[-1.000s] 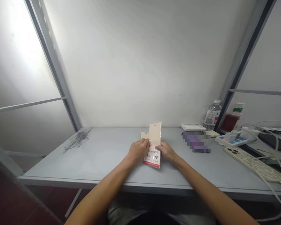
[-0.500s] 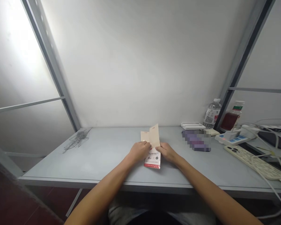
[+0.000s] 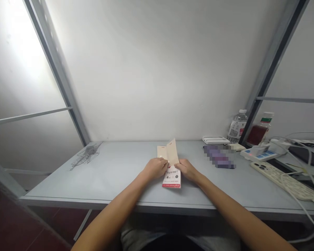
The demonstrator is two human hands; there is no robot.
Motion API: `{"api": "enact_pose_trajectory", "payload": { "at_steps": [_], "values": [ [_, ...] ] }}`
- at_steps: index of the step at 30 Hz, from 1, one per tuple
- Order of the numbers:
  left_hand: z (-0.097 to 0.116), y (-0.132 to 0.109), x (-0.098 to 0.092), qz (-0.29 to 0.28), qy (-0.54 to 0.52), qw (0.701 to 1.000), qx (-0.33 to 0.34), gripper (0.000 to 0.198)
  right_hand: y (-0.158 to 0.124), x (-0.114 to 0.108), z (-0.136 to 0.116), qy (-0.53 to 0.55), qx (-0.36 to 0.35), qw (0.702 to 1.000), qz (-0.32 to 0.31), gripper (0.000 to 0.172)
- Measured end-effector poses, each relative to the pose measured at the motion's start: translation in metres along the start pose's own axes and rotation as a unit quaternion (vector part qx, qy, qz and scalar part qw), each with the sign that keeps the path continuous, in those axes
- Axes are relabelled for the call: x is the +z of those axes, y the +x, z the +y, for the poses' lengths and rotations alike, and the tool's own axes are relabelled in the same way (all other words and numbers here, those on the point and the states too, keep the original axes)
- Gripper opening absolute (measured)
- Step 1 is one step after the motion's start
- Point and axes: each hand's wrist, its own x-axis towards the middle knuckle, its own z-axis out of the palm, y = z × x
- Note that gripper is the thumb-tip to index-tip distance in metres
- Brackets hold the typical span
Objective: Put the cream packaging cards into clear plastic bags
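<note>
- edges: the glossy packet (image 3: 171, 180) sits near the middle of the grey desk (image 3: 107, 174), its lower end near the front edge, and two cream card flaps (image 3: 172, 152) stand tilted and slightly parted at its top
- hands: the left hand (image 3: 155, 169) and the right hand (image 3: 187, 170) are close together and clamped on the packet's upper part from either side, with the flaps rising between them
- open room: bare desktop runs from the left hand to the far left corner and back to the wall panel (image 3: 146, 69); a shorter stretch lies to the right
- nearest on the right: a pixelated purple object (image 3: 219, 157), too blurred to name, lies beside a flat white box (image 3: 216, 140)
- further right: a clear water bottle (image 3: 237, 127) and a bottle of dark red liquid (image 3: 260, 135) stand by a metal upright (image 3: 274, 59)
- far right: a white power strip (image 3: 260, 153) and a cream perforated power strip (image 3: 285, 186) sit among white cables (image 3: 303, 164)
- far left: a tangle of thin clear material (image 3: 86, 156) lies on the desk
- materials: the packet is smooth and white with red and black print, the flaps are matte card, and the desk is a flat painted sheet
</note>
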Motion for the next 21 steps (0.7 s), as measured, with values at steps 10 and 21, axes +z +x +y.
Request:
{"api": "enact_pose_trajectory", "payload": {
  "at_steps": [10, 21],
  "values": [
    [0.0044, 0.0015, 0.0048, 0.029, -0.07, 0.994, -0.074, 0.026, 0.0019, 0.0021, 0.003, -0.006, -0.012, 1.0, 0.001, 0.019],
    [0.0028, 0.0046, 0.0024, 0.101, -0.279, 0.935, -0.195, 0.025, 0.0073, 0.0076, -0.0008, 0.131, 0.017, 0.99, 0.051, 0.019]
  ]
}}
